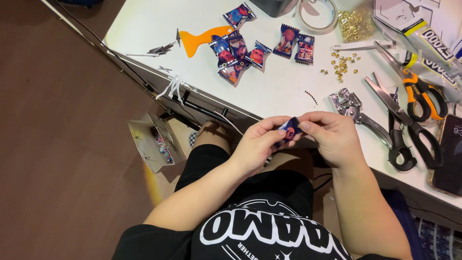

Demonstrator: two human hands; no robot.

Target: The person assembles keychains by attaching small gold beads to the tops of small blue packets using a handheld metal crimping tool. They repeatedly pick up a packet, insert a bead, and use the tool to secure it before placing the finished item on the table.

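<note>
A small open paper bag point(153, 143) on the floor is seen holding printed packets. At the bench point(279, 91) edge, one small printed packet point(288, 131) is pinched between left hand point(257, 147) and right hand point(332, 137), fingertips closed on it.

Blue-red sachet point(288, 132) pinched between hands; similar sachets point(239, 49) on table; phone screen point(448, 154) right.

a home craft desk: white table point(269, 91) strewn with scissors point(414, 91), eyelets point(341, 63), tape roll point(317, 17).

Head-worn view, steeply down, close
</note>
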